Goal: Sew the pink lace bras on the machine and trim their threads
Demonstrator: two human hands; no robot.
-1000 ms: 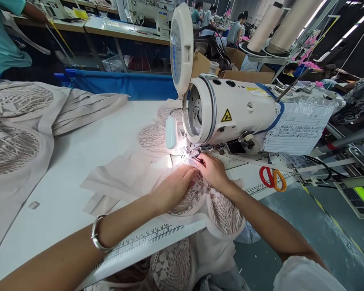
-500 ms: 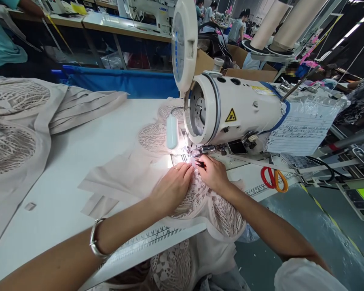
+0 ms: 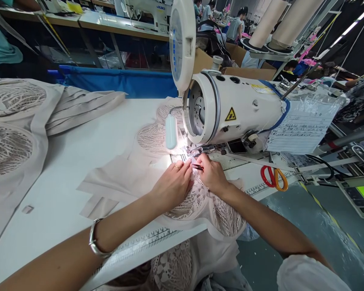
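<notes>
A pale pink lace bra (image 3: 188, 206) lies under the head of the sewing machine (image 3: 236, 109), its lower edge hanging over the table front. My left hand (image 3: 172, 182) has its fingers pressed together on the cloth, just before the lit needle area. Close on its right, my right hand (image 3: 212, 173) pinches a small dark pointed tool (image 3: 197, 166), whose exact kind is hard to make out. A small pale scrap (image 3: 193, 161) shows between the fingertips of both hands. The presser foot (image 3: 189, 152) is just beyond them.
Scissors with red and orange handles (image 3: 273, 178) lie to the right. More lace pieces (image 3: 12, 133) are piled at left. A lamp (image 3: 171, 131) hangs beside the needle. A written sheet (image 3: 300, 125) covers the machine's right end. Other people work behind.
My fingertips have drawn closer together, with the pale scrap now showing between them. The dark tool has turned slightly, and its prongs look closer together. The bra stays under the machine.
</notes>
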